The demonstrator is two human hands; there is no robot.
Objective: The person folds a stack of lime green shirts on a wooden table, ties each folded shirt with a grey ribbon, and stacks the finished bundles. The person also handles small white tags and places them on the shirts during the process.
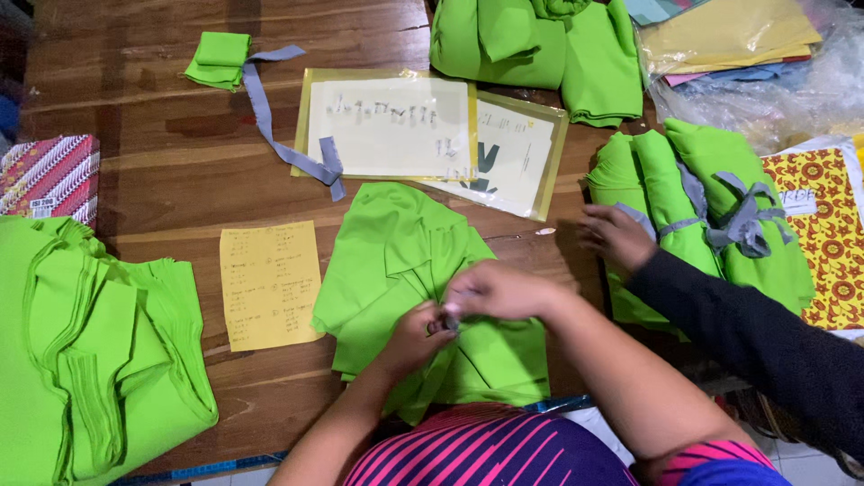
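Wooden desk, cluttered. Item: one folded green garment at centre; left hand and right hand meet over it, fingers pinching a small grey piece, unidentifiable. Tied green bundles: two visible, right. Untied green stack: one, left. Yellow note: one. Co-worker's hand: one.

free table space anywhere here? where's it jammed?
Bare wood table shows top left, above the small folded green piece, and in a band between the patterned cloth and the yellow note. Crowded: centre, where both hands work the green fabric, and the right side by the tied bundles.
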